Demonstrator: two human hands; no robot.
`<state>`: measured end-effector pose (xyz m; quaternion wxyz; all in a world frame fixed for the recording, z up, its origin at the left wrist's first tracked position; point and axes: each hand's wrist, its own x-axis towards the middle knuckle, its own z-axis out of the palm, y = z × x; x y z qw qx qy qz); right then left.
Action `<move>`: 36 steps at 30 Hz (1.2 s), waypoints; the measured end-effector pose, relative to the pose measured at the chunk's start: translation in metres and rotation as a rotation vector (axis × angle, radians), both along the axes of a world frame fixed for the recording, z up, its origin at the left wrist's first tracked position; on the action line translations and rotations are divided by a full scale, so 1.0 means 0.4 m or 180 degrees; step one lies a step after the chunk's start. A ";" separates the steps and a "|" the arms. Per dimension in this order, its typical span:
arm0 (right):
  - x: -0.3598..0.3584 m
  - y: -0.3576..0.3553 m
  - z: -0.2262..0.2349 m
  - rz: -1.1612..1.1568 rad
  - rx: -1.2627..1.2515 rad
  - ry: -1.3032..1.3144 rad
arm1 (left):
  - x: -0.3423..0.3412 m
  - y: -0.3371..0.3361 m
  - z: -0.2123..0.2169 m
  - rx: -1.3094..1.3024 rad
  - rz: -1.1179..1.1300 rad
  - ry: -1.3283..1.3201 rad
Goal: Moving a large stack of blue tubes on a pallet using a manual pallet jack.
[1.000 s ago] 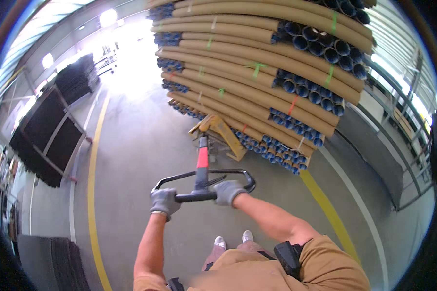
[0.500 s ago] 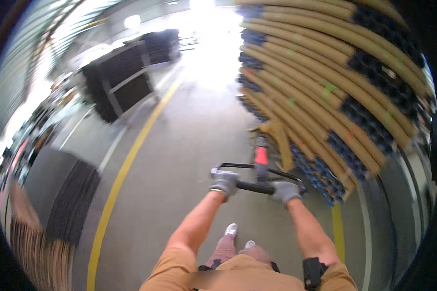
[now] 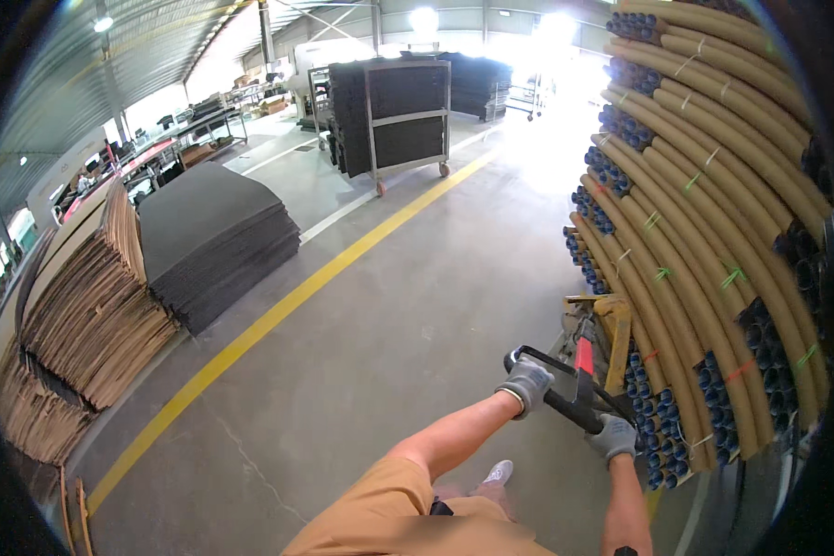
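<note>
Both my hands wear grey gloves and grip the black loop handle [image 3: 565, 403] of a yellow pallet jack [image 3: 610, 338] with a red tiller. My left hand [image 3: 528, 383] holds the handle's left end, my right hand [image 3: 612, 435] its right end. The jack sits under a tall load of long brown cardboard tubes with blue ends [image 3: 713, 232], bundled with green ties, at the right. My shoe [image 3: 499, 473] shows below on the concrete floor.
A yellow floor line [image 3: 278, 320] runs diagonally across the concrete. Stacks of dark grey sheets [image 3: 208, 232] and brown cardboard sheets [image 3: 93, 315] stand at the left. A wheeled rack with black panels [image 3: 394, 116] stands farther back, near more racks and workbenches.
My view has swung to the left: the tube load has shifted to the right edge and the sheet stacks at the left have come into view. Both hands stay on the handle.
</note>
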<state>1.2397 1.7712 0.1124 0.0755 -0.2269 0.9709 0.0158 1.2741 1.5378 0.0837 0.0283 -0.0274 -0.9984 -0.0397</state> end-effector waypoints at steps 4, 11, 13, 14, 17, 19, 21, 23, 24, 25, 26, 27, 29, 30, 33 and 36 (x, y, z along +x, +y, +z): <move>0.056 0.036 0.016 -0.0075 -0.0199 -0.0102 | 0.028 0.045 0.028 -0.0201 0.0104 -0.0172; 0.190 -0.024 0.005 0.0175 -0.0350 -0.0023 | 0.216 -0.033 0.007 -0.0074 0.0136 0.0362; 0.250 0.009 0.060 0.0043 -0.0364 -0.0028 | 0.234 -0.004 -0.023 0.0009 0.0303 0.0423; 0.250 0.028 0.043 0.0140 -0.0425 0.0006 | 0.244 0.015 -0.001 -0.0003 0.0181 0.0433; 0.302 0.099 0.059 0.0152 -0.0472 -0.0113 | 0.336 0.089 0.036 -0.0171 0.0070 0.0368; 0.371 0.132 0.084 0.0069 -0.0469 -0.0187 | 0.400 0.133 0.050 0.0138 0.0194 0.0576; 0.435 0.108 0.072 0.0186 -0.0279 -0.0259 | 0.469 0.120 0.032 0.0019 0.0162 0.0390; 0.465 0.054 0.002 0.0183 -0.0110 -0.0223 | 0.523 0.078 0.010 -0.0104 0.0241 0.0245; 0.473 0.038 -0.033 0.0287 0.0105 -0.0228 | 0.544 0.057 -0.002 -0.0103 0.0206 0.0253; 0.486 0.008 -0.031 0.0323 0.0104 -0.0205 | 0.569 0.017 -0.005 -0.0104 0.0263 0.0266; 0.497 -0.023 -0.029 0.0328 -0.0039 -0.0107 | 0.575 -0.023 -0.015 0.0039 0.0379 0.0165; 0.507 -0.058 -0.029 0.0351 -0.0174 -0.0020 | 0.578 -0.054 -0.028 0.0055 0.0446 0.0174; 0.550 -0.094 -0.042 0.0407 -0.0143 0.0007 | 0.613 -0.077 -0.027 -0.0013 0.0479 -0.0030; 0.569 -0.128 -0.044 0.0347 -0.0169 0.0075 | 0.627 -0.123 -0.036 0.0048 0.0365 0.0073; 0.595 -0.265 -0.056 0.0261 -0.0111 0.0035 | 0.630 -0.268 -0.041 0.0009 0.0235 0.0068; 0.607 -0.355 -0.040 0.0334 -0.0035 -0.0160 | 0.665 -0.343 -0.020 -0.0074 0.0384 -0.0135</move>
